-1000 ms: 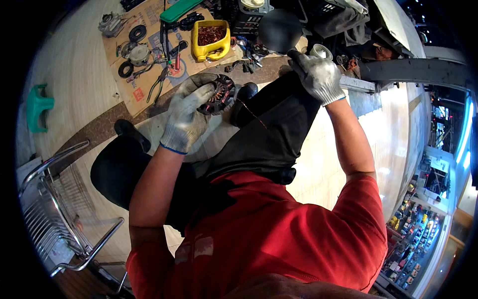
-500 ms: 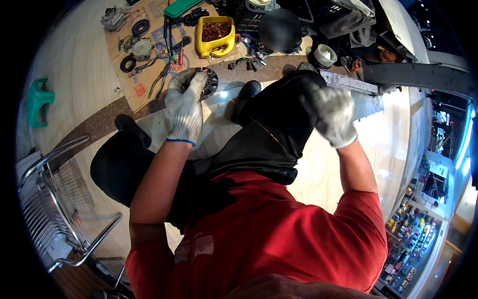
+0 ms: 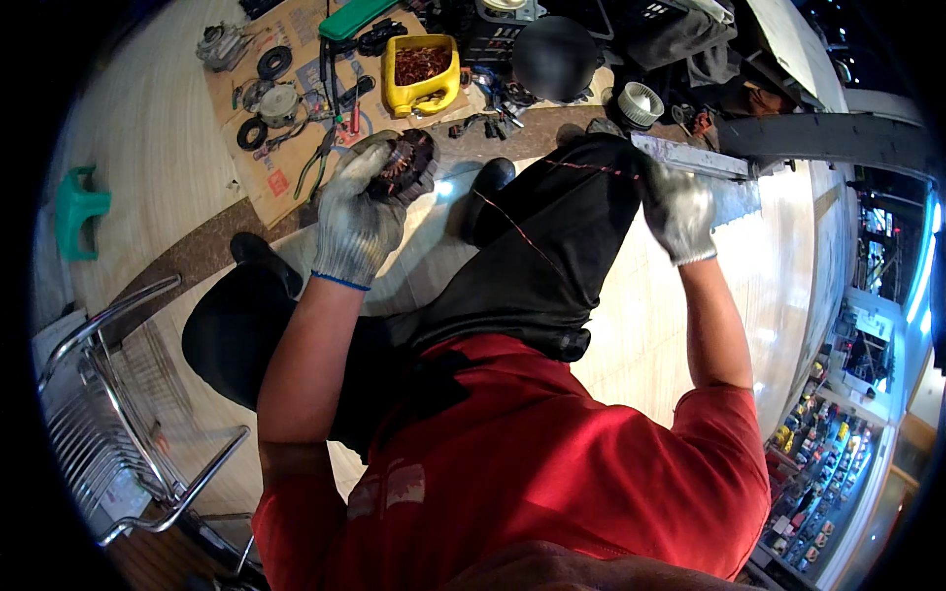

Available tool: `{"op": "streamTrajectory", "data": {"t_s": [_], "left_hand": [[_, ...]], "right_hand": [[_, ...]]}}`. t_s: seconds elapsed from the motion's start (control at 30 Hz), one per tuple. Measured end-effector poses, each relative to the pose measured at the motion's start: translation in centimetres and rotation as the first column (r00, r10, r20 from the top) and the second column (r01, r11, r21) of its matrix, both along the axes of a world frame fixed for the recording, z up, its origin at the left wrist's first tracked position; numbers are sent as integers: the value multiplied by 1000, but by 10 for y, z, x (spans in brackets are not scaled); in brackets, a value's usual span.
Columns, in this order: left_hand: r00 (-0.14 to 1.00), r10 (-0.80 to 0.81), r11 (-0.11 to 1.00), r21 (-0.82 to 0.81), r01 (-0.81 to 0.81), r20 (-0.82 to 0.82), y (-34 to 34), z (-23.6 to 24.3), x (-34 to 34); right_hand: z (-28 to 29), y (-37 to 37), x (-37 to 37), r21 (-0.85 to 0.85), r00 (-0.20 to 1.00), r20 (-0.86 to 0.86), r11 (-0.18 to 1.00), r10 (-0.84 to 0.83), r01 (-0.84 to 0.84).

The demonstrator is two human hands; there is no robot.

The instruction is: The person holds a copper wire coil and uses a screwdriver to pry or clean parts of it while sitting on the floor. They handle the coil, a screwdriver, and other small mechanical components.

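Observation:
My left hand, in a pale work glove with a blue cuff, is closed around a dark round ridged part with copper windings. My gloved right hand is held out to the right beside my raised knee, its fingers curled and partly in shadow. Thin copper wire runs across my black trouser leg to the right hand, which appears to grip it; another length of it slants down over my thigh.
Cardboard holds pliers, rings and motor parts around a yellow cut-open jug of copper scraps. A white blower wheel sits near crates and a metal rail. Left are a green stool and chrome chair; right, shelves.
My right hand has moved down and to the right, away from the blower wheel, with wire now stretched toward it. My left hand has risen slightly and tilted the round part.

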State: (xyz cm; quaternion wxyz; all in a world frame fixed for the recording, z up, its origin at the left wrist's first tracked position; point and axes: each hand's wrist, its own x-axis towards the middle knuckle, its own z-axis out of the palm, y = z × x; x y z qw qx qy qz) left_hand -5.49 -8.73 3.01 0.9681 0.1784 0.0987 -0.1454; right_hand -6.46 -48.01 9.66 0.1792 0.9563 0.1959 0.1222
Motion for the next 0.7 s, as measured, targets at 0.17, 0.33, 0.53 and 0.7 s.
{"op": "streamTrajectory", "data": {"t_s": [0.17,0.33,0.53,0.7], "left_hand": [[995,-92,977,193,95,-24,-7,7,-4],[983,-184,829,540,143,23,-14,20,-5],[968,-244,935,280,219,56,-4,2,-1],[971,-213,948,262,179,109,-4,10,-4]], "right_hand": [[11,-19,42,13,991,-12,991,-131,131],[48,14,55,58,993,69,994,-98,94],[55,10,68,75,990,98,993,-102,95],[40,-6,75,129,989,49,983,-139,132]]}}
